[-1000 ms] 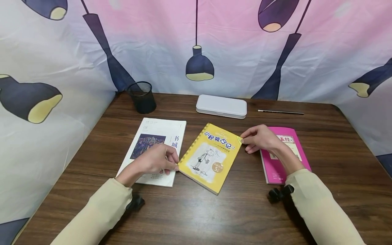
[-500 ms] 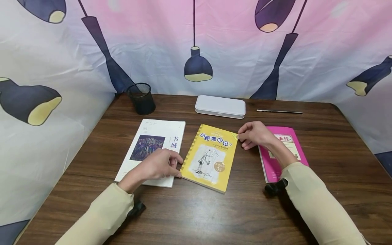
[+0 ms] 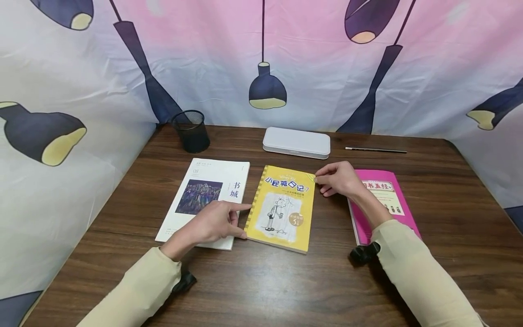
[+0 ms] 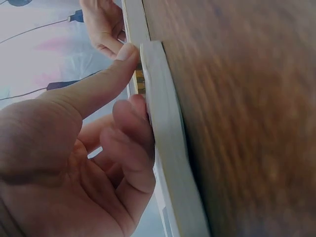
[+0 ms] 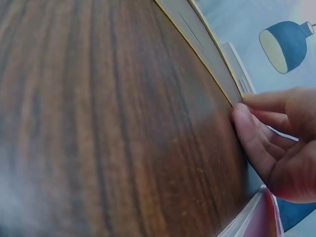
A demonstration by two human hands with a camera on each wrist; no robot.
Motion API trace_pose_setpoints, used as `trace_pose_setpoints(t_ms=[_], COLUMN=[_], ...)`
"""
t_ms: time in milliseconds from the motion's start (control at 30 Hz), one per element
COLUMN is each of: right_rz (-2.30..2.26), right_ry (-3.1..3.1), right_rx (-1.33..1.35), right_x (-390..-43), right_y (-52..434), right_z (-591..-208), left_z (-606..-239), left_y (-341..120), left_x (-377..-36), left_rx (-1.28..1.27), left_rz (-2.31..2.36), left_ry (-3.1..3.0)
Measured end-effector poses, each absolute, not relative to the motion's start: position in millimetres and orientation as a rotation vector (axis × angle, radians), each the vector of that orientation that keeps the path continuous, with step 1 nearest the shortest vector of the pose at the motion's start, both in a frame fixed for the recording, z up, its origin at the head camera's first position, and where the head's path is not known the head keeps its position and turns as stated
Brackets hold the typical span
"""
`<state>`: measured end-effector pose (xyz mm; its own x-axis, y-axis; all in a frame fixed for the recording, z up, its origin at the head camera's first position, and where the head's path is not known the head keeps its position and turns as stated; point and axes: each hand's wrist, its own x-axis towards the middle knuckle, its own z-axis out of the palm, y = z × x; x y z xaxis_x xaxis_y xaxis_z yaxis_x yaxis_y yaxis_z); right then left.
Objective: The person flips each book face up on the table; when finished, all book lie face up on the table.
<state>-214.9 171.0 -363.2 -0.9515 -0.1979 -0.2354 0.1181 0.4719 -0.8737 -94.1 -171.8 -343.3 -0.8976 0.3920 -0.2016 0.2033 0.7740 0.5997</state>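
Yellow paperback lies flat on the counter between a white book and a pink book. Right hand grip pinches its far right corner; left hand, fingers out, presses its near left edge. Looks light, floppy, slick-covered, so best taken at edges or spine.

Dark wood-grain worktop, cloth backdrop at rear + left edge. Front row, L to R: white book, flat, slightly angled; yellow book just beside it, nearly square to the front edge, cartoon figure on cover; pink book further R, apart from the yellow one, partly under a sleeve. Back row: black mesh pen cup upright at rear-left corner; white flat case w/ rounded corners, centre rear, lid closed; thin black pen lying lengthwise to its R, near rear edge. All books lie cover-up, flat on the wood.
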Motion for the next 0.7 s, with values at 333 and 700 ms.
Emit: trace_pose_setpoints(t_ms=[333,700], right_rz=[-1.305,-1.215], right_ry=[2.487,2.417], right_rx=[-0.263,-0.367], right_x=[-212.6,-217.8], right_y=[175.6,176.1], right_z=[-362.5,-358.4], left_z=[-342.4,-343.2], left_y=[-164.2,-158.4], left_x=[-93.3,-94.1], left_rx=[0.464,0.485], left_rz=[0.786,0.729], left_ry=[2.681,2.712])
